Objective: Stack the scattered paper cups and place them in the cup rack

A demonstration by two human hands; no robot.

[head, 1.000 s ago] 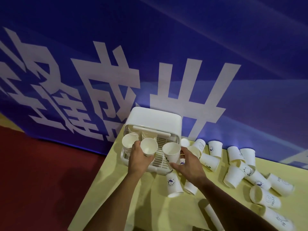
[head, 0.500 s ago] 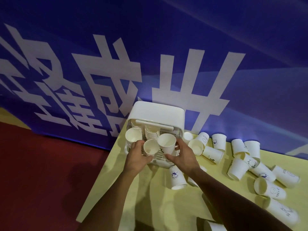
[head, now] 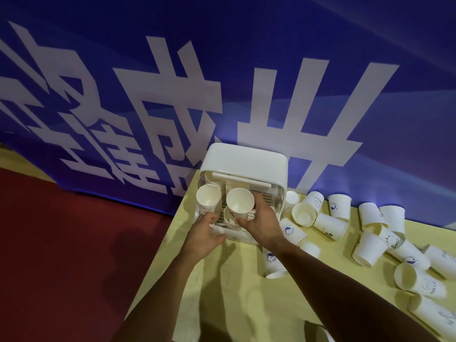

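A cup [head: 239, 204], mouth toward the camera, is pinched at its lower side by the right hand [head: 262, 225], thumb and fingers curled round it. It sits just above a short stack [head: 230, 219] standing in the open front of the rack [head: 246, 164]. A taller stack [head: 208, 199] stands in the rack's left side. The left hand [head: 204, 234] lies at the rack's front edge, fingers loosely bent; whether it grips anything cannot be told. Loose cups [head: 340, 206] lie scattered on the table [head: 222, 280] right of the rack. Behind hangs a blue banner [head: 246, 70]; a red floor [head: 61, 230] lies to the left.
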